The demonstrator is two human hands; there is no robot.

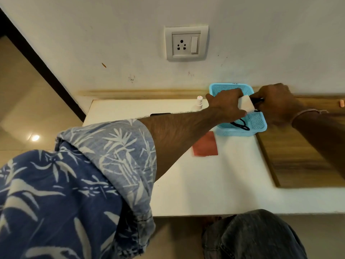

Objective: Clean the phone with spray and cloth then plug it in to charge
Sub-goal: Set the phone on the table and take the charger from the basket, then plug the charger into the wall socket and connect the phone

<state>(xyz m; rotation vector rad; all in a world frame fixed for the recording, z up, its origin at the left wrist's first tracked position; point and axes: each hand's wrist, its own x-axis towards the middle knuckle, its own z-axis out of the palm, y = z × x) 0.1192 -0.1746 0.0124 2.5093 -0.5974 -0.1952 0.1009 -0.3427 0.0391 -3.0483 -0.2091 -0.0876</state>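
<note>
Over the blue perforated basket [258,123] my left hand [226,107] grips a white charger adapter [246,104]. My right hand [274,101] pinches the black cable's plug [258,100] at the adapter's right side. The rest of the black cable [240,124] loops inside the basket. A dark phone [160,114] lies on the white table, mostly hidden behind my left forearm. A small white spray bottle [199,102] stands left of the basket. A red cloth [205,144] lies flat on the table in front of the basket.
A white wall socket with a switch [186,43] sits on the wall above the table. A wooden board [302,146] covers the table's right part, with a small orange object [341,104] at its far edge. The table's left edge drops to a tiled floor.
</note>
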